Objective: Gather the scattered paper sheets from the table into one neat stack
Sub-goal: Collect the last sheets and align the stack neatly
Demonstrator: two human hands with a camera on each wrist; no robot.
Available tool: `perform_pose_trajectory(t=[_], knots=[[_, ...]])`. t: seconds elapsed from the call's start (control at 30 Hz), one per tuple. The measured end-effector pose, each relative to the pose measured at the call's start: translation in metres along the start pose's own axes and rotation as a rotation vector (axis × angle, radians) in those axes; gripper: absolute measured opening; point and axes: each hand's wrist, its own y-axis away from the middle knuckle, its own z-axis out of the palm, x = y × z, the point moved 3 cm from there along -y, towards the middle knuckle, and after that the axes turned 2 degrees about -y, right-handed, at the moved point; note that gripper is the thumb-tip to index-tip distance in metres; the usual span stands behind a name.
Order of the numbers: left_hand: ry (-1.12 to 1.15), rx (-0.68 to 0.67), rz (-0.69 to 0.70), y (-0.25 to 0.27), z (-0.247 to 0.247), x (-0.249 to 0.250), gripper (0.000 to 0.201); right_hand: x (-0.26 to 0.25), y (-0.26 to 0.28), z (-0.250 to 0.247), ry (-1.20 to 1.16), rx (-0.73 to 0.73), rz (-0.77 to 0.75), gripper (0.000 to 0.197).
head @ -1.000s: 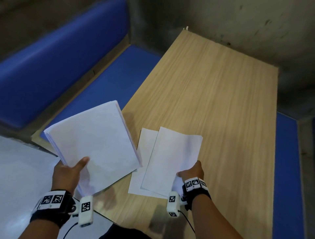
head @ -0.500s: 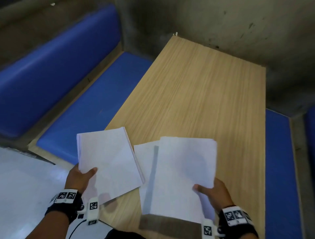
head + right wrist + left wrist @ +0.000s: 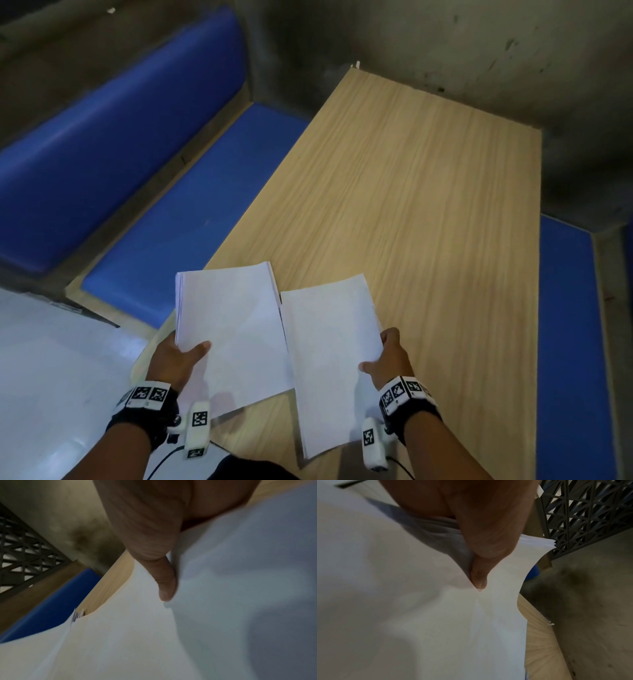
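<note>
My left hand (image 3: 174, 359) grips the stack (image 3: 233, 332); my right hand (image 3: 390, 363) pinches loose sheets (image 3: 329, 356), both above the counter (image 3: 411, 192). I should lay the sheets squarely on the stack, aligning edges before letting go.

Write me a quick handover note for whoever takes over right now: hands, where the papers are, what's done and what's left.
Left hand: grips the thick stack at its near left corner, thumb on top, held over the table's near left edge.
Right hand: grips the loose sheets at their right edge, beside the stack.
Table: no other sheets show on it.
Done: every visible sheet is in hand.
Left: lay the right-hand sheets on the stack, square the edges, set it down as one pile.
</note>
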Motion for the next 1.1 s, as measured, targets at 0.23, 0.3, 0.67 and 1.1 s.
perform_pose_trajectory(t=[0.23, 0.3, 0.67, 1.1], knots=[[0.050, -0.008, 0.052, 0.007, 0.000, 0.027, 0.042, 0.002, 0.040, -0.068, -0.357, 0.041, -0.196, 0.044], [0.086, -0.019, 0.073, 0.007, 0.003, 0.038, 0.043, 0.006, 0.056, -0.098, -0.453, 0.128, -0.212, 0.042], [0.071, -0.473, 0.188, 0.077, 0.131, 0.098, 0.030, 0.023, 0.087, -0.098, -0.749, 0.158, -0.206, 0.061], [0.139, -0.531, 0.371, 0.127, 0.175, 0.158, 0.040, 0.038, 0.087, -0.098, -0.795, 0.426, -0.214, 0.057]])
